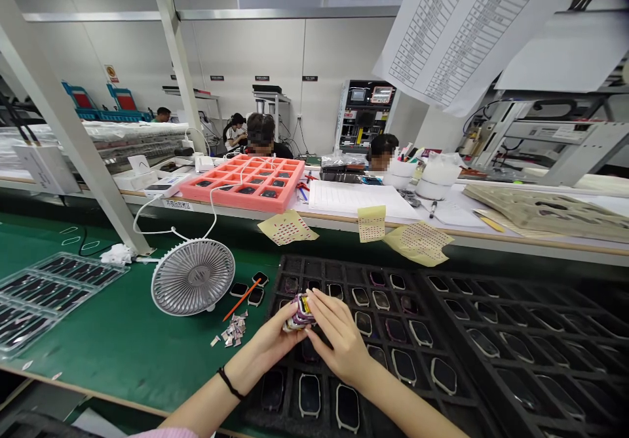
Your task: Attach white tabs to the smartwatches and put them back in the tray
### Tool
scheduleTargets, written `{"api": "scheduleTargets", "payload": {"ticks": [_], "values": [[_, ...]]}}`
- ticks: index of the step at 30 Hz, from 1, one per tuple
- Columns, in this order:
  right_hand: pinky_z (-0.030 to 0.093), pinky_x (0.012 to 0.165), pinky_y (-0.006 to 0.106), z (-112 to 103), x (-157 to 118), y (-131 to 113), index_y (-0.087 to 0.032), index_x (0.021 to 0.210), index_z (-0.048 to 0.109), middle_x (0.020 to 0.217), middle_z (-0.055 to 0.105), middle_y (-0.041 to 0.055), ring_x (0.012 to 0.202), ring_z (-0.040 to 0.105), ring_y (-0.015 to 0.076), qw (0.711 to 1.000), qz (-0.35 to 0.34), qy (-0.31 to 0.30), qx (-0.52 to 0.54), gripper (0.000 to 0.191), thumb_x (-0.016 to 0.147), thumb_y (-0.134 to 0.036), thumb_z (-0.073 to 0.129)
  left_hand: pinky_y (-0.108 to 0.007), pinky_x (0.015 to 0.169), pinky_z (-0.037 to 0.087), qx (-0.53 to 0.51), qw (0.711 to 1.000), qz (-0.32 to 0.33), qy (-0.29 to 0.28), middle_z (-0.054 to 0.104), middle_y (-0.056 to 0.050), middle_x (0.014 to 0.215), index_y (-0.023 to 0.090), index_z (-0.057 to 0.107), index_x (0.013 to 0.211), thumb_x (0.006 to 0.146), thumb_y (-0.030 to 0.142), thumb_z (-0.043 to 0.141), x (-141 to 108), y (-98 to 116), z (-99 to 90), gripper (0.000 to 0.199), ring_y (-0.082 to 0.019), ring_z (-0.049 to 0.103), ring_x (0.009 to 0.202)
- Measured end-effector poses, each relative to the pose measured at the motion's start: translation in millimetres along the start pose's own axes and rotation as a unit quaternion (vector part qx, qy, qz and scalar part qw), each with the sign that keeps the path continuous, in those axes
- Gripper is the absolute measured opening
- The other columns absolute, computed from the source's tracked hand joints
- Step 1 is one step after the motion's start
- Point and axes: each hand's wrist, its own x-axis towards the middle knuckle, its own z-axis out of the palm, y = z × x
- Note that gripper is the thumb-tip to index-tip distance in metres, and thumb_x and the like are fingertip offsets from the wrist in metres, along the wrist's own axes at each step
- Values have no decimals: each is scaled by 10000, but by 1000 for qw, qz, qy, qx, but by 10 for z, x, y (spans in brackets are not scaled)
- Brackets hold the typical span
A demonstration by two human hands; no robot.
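Note:
My left hand is wrapped round what looks like a small stack of watch cases with purple and silvery rims and a yellow part inside. My right hand grips the stack from the other side, its fingertips on the top edge and its thumb lower down. The palms and fingers hide part of it. Both hands are above a black foam tray, whose pockets hold several watch cases with dark faces, such as one silver-rimmed watch case.
Left of the tray are an orange stick, small loose pieces, several watch cases and a round fan. A second black tray lies right. A pink tray and papers occupy the shelf; people sit beyond.

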Motion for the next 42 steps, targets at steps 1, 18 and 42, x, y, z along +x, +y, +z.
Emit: {"api": "scheduleTargets", "payload": {"ticks": [1,18,42], "values": [[478,951,483,13,-8,-22,-118,1463,272,1310,581,181,1295,460,275,1000,-1,-2,-9,627,885,-99,514,-244,639,557,-3,1000,-1,2,719,-76,765,79,676,801,899,72,507,-11,1,15,195,-142,677,674],[375,1051,534,-69,65,-86,-225,1430,365,1480,380,139,1384,305,308,988,108,-29,109,543,900,-173,472,-366,911,505,74,990,77,-88,716,-87,986,132,695,970,729,205,747,-44,104,-15,257,-229,656,965],[500,914,476,535,-311,-160,-205,1095,629,1180,653,101,1137,575,303,679,535,-69,499,474,656,-344,742,-446,1022,349,653,683,312,-98,622,-127,1127,238,563,1288,636,4,660,-389,-118,-91,699,-328,549,1088]]}}
